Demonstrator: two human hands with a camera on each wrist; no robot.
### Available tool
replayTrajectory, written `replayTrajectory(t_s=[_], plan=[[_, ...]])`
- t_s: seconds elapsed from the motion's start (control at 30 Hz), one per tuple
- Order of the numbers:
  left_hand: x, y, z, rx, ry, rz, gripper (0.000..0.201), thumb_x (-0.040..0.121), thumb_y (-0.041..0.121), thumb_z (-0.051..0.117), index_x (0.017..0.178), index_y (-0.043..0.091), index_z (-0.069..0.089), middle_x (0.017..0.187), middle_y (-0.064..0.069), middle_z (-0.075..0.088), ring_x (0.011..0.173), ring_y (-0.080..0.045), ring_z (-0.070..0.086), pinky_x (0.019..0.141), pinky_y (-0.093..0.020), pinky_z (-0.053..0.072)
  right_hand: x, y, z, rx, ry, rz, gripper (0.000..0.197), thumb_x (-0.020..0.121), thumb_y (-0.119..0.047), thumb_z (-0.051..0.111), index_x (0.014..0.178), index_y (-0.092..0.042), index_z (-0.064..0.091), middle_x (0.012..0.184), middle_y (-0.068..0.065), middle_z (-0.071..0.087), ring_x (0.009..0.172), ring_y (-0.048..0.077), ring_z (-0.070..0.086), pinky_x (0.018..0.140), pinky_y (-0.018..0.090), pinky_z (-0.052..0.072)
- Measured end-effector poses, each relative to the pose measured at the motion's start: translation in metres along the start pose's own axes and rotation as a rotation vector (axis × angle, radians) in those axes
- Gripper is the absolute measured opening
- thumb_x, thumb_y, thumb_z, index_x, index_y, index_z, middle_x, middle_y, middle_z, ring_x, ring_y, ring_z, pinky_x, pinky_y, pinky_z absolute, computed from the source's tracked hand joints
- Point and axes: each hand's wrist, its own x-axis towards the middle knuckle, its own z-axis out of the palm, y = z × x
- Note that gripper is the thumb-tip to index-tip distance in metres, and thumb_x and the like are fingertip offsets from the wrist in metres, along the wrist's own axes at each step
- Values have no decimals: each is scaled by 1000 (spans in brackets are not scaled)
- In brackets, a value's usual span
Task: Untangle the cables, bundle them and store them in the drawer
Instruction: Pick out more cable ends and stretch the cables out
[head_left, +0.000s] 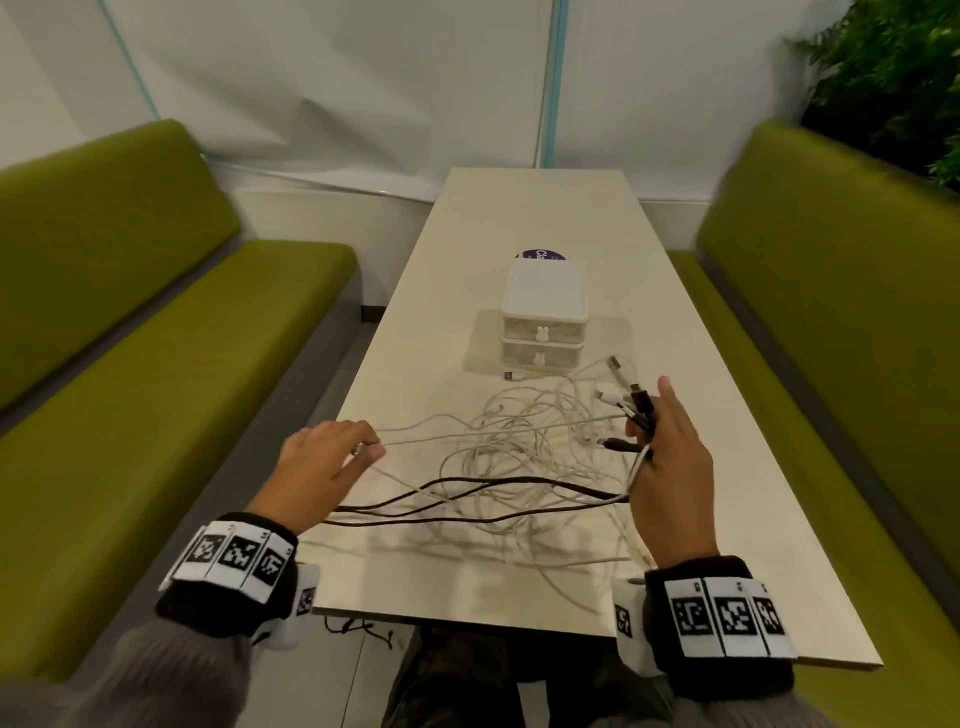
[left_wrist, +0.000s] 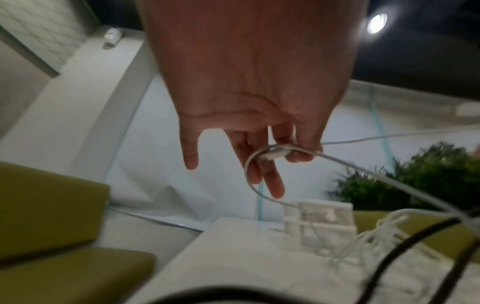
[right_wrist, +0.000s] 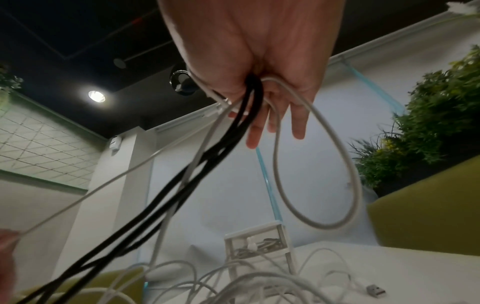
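1. Bench (head_left: 727, 519): long pale top, runs away from both hands; carries everything below. Green seats either side.

2. Drawer unit (head_left: 543, 325): small white two-tier box, beyond the right hand and a little inward of it. Both drawers look shut from the head view. Right wrist view shows what look like cables behind the clear front of one tier, so I judge some storing may be done already; can't confirm.

3. White cable tangle (head_left: 519, 447): loose heap on the bench, between the two hands and stretching on toward the drawer unit. Still knotted, several loops crossing. One USB plug (head_left: 511, 375) lies free just short of the unit.

4. Dark cables (head_left: 467, 499): approx. two or three strands, slung from the right hand across to under the left wrist, nearer me than the heap.

5. Right hand (head_left: 670, 467): raised, fingers curled round a bunch of plug ends, dark and white, incl. one white loop hanging below the palm.

6. Left hand (head_left: 324, 460): thumb and fingers pinching one white cable (head_left: 441, 435) at its connector end, drawn fairly taut toward the right hand.

Status, as I read it: sorting stage only. Ends being gathered; no finished bundle on the bench. Left to do: free the heap, coil, tie, open drawer, stow.
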Motion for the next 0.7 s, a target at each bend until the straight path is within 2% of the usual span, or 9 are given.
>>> replayTrajectory(t_s=[0.07, 0.13, 0.2, 0.27, 0.33, 0.4, 0.47, 0.6, 0.7], plan=[[0, -11, -1, 61, -35, -68, 38, 91, 57, 30, 99, 30, 57, 100, 18, 57, 100, -6, 49, 106, -50, 28, -4, -5, 2, 20, -13, -7, 80, 79, 24, 36, 137, -30, 43, 147, 4, 41, 127, 35, 50, 108, 48, 39], [5, -10, -4, 71, -33, -161, 26, 96, 44, 36, 104, 27, 55, 106, 14, 56, 110, -11, 48, 110, -51, 20, -7, -12, 6, 70, -47, 12, 89, 82, 24, 35, 129, -51, 25, 148, 9, 42, 126, 28, 51, 110, 39, 37], [12, -2, -4, 50, 12, -192, 22, 98, 35, 39, 107, 23, 55, 108, 6, 62, 111, -18, 53, 107, -51, 25, -8, -15, 10, 109, -68, 42, 84, 84, 23, 36, 131, -46, 23, 145, 10, 45, 118, 18, 55, 102, 24, 37], [17, 20, 0, -27, 5, -125, 21, 98, 30, 41, 105, 22, 58, 105, 1, 65, 107, -22, 56, 101, -46, 34, -7, -18, 15, 91, -84, 46, 72, 85, 22, 37, 140, -25, 37, 134, 5, 53, 107, 13, 57, 93, 19, 38], [17, 43, 7, -144, -21, -24, 18, 98, 28, 41, 96, 25, 59, 94, 2, 65, 95, -21, 57, 88, -39, 43, -5, -16, 18, 32, -85, 38, 59, 87, 17, 41, 140, -8, 45, 123, 8, 62, 104, 20, 60, 86, 16, 37], [14, 45, 7, -218, 19, -54, 21, 98, 25, 40, 86, 32, 56, 82, 8, 60, 85, -16, 56, 80, -32, 45, -2, -11, 11, 23, -41, 52, 50, 88, 14, 45, 135, -3, 49, 114, 13, 67, 103, 28, 62, 77, 16, 36], [12, 26, 1, -190, 87, -182, 28, 98, 25, 42, 75, 37, 51, 74, 12, 58, 78, -12, 54, 82, -34, 43, 0, -5, -1, 32, -1, 74, 44, 89, 13, 45, 130, -1, 53, 104, 13, 68, 99, 29, 63, 70, 15, 34], [6, 5, -7, -79, 50, -365, 29, 97, 23, 40, 74, 37, 51, 70, 20, 55, 78, -12, 54, 95, -45, 41, -9, -10, 6, 28, -141, 81, 55, 84, 19, 39, 132, -5, 51, 102, 5, 64, 99, 23, 62, 81, 23, 41], [3, -5, -8, -211, 181, -449, 20, 92, 25, 44, 80, 33, 58, 76, 15, 63, 83, -20, 58, 89, -46, 45, -14, -15, 18, 163, -186, 69, 60, 87, 18, 40, 124, -29, 49, 100, -5, 63, 99, 21, 65, 92, 35, 50]])
